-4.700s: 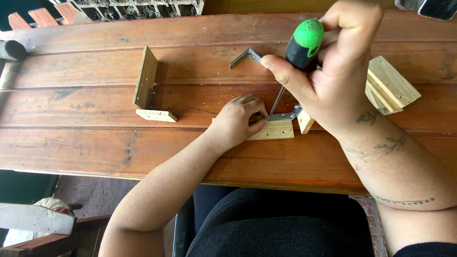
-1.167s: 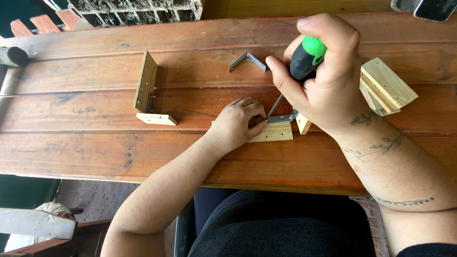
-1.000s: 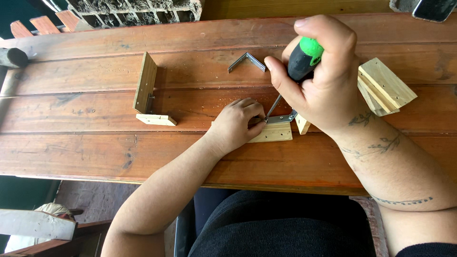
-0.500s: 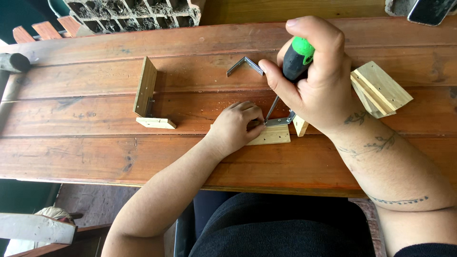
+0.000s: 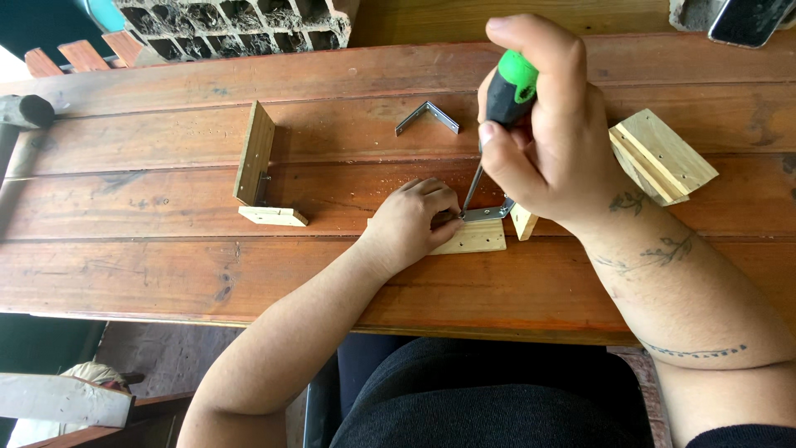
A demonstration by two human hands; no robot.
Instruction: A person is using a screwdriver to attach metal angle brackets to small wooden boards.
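A green-and-black-handled screwdriver (image 5: 500, 108) was gripped in the right hand (image 5: 547, 141), its tip set on a bent metal corner bracket (image 5: 487, 213). The small pale wooden block (image 5: 473, 238) beneath was pinned by the left hand (image 5: 410, 224). Far left, a finished-looking L-shaped wooden pair (image 5: 259, 170) stood; a spare metal angle bracket (image 5: 426, 117) lay unused.

My right hand (image 5: 551, 137) covers most of the screwdriver (image 5: 507, 91), so only the green cap and a thin stretch of shaft show. My left hand (image 5: 412, 222) hides the near end of the small wood piece (image 5: 477, 239). The screw under the tip is too small to make out. At the upper right, the frame's edge cuts off a dark phone (image 5: 749, 20); along the top, a hollow brick (image 5: 236, 21).
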